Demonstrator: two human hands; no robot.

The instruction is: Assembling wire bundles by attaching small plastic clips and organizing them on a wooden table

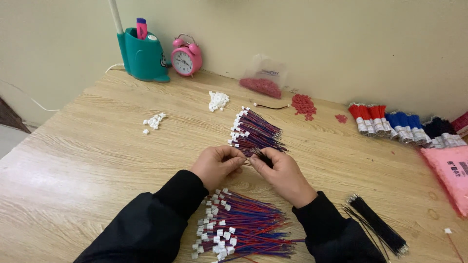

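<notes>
- Our left hand [217, 165] and right hand [279, 171] pinch one thin wire [258, 157] together.
- Just beyond the wire: a wire bundle [256, 132] on the tabletop [97, 146].

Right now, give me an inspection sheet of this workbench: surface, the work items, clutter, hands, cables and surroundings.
Surface: light wooden table, glare at the left.
Job's things: a small dark wire piece pinched between both hands; red-and-blue wire bundle with white connectors just beyond them; a larger similar pile near the sleeves.
Clutter: loose white connectors, red bits, bagged red pieces, pink bag.
Grippers: left hand and right hand close together, fingertip grip on the wire piece.
Cables: black wire bundle; taped red and blue bundles.
Surroundings: teal holder, pink alarm clock, beige wall.
</notes>
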